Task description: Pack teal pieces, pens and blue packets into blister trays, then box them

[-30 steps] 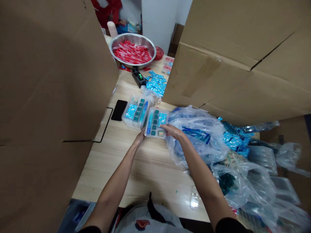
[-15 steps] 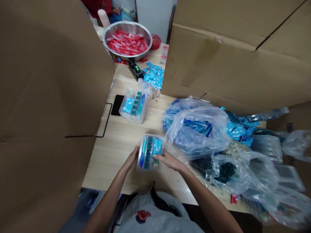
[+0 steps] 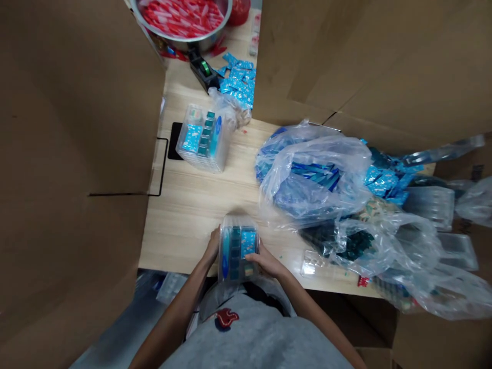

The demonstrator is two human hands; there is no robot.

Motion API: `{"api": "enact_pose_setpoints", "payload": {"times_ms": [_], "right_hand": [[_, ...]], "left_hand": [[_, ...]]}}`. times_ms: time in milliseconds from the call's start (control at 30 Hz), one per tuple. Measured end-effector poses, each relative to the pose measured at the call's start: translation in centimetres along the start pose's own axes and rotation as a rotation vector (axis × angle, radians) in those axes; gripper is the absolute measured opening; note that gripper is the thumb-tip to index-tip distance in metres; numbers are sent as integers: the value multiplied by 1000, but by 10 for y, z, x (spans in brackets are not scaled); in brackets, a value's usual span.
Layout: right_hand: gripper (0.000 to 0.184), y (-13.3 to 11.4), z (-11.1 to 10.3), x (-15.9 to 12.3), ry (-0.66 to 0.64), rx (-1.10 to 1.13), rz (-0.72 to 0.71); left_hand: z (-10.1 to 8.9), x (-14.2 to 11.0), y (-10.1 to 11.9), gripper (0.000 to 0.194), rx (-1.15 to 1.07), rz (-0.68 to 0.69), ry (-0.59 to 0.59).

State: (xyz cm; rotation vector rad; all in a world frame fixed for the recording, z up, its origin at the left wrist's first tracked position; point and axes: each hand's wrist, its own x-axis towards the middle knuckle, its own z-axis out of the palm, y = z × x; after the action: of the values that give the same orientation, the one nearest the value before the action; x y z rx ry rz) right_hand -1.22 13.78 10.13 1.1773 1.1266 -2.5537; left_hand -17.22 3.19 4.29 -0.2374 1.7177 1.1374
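Note:
Both my hands hold a clear plastic tray pack filled with teal blocks, a blue tube and a blue sachet, at the near edge of the wooden table. My left hand grips its left side and my right hand grips its right side, fingers curled on it. A stack of like filled trays stands further back on the left.
Large cardboard boxes rise at left and back right. Clear bags of blue packets and empty trays crowd the right. A steel bowl of red packets, a tape dispenser, loose blue sachets and a phone lie behind.
My hands lifted one tray pack from beside the stack and drew it back to the table's near edge, close to my body. The view tilted downward.

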Motion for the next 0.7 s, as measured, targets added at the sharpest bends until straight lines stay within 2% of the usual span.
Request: {"api": "enact_pose_setpoints", "payload": {"times_ms": [100,233,367,533,700], "right_hand": [[80,13,-18,-1,-27,23,2],[74,16,-33,-4,-48,10,-19],[69,15,-35,-5,-59,23,-30],[61,26,-39,-10,-63,71,-17],[59,44,-37,-40,-41,144,-58]], "left_hand": [[8,3,1,39,-2,40,-38],[14,8,2,52,-18,61,-75],[18,10,2,63,-25,17,-70],[28,5,1,68,-45,-2,-69],[32,-13,-8,68,15,19,-91]]}}
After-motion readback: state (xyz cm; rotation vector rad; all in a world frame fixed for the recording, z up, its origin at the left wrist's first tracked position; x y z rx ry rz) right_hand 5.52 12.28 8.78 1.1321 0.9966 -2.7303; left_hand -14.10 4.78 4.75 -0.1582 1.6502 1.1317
